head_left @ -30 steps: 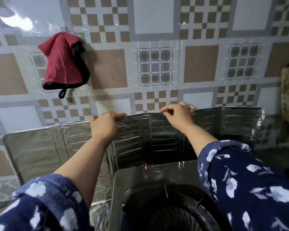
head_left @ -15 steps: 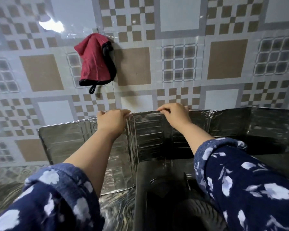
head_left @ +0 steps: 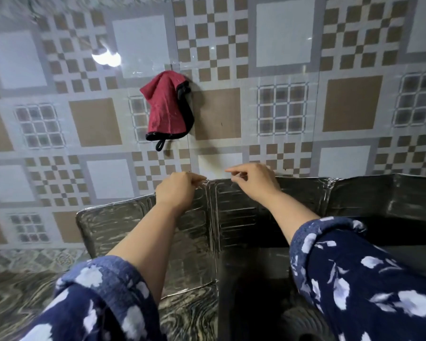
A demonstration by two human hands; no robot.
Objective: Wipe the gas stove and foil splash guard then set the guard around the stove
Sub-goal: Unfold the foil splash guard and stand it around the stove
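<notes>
We see the foil splash guard (head_left: 182, 230) standing upright against the tiled wall (head_left: 280, 45), folded around the dark stove (head_left: 256, 291). The left hand (head_left: 177, 190) and right hand (head_left: 253, 180) pinch its top edge. Since earlier, the view has swung left and the hands sit closer together.

foil splash guard (head_left: 244, 217) walls stove's rear and left; counter (head_left: 22, 291) left open

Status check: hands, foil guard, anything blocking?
Left hand and right hand pinching top edge of foil guard. Guard upright behind stove. Nothing blocking.
</notes>
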